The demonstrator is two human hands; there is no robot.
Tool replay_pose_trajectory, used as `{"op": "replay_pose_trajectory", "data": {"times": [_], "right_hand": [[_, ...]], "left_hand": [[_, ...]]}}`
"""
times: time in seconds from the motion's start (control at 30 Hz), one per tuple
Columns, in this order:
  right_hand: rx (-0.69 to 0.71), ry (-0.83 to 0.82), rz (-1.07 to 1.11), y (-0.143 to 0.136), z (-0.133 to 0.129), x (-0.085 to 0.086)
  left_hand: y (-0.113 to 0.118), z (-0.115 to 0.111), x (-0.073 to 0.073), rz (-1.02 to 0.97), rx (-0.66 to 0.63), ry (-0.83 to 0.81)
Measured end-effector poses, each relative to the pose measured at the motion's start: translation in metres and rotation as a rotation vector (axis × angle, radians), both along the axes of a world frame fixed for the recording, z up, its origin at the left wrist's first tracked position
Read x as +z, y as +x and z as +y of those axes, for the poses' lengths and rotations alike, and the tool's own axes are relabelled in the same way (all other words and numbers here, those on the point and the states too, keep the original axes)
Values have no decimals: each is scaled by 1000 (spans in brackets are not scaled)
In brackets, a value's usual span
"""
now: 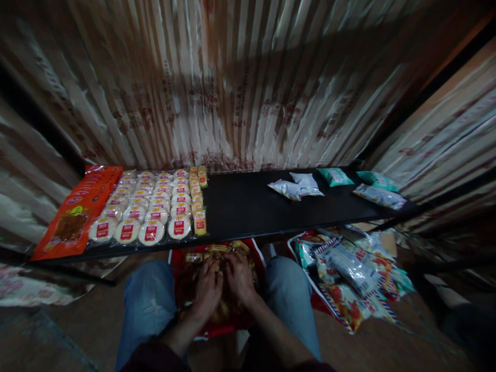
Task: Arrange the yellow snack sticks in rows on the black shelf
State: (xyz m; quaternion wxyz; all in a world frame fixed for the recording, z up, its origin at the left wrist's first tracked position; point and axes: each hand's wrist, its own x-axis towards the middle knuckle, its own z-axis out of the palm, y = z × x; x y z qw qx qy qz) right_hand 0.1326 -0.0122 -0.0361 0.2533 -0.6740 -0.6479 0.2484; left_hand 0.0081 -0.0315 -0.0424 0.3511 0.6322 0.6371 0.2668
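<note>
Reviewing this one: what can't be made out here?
- Head view: whatever the left hand and right hand may grip; their own backs hide it.
- Head view: the floor of the red basket; hands, packets and shadow cover it.
- Head view: fine print on the orange bag; too small and blurred.

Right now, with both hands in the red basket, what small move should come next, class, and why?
Probably lift one small packet from the red basket with the right hand and add it to the yellow packets on the black shelf. That hand and the left hand are among small packets, and those on the shelf look similar.
</note>
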Motion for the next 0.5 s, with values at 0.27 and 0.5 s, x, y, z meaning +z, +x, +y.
{"op": "replay_pose_trajectory", "data": {"times": [0.27,0.5], "right_hand": [[-149,-47,-164,16,29,-19],[-63,-65,-189,9,24,-33]], "left_hand": [[-6,51,-26,88,-8,-12],[-9,63,-49,153,42,-20]]}}
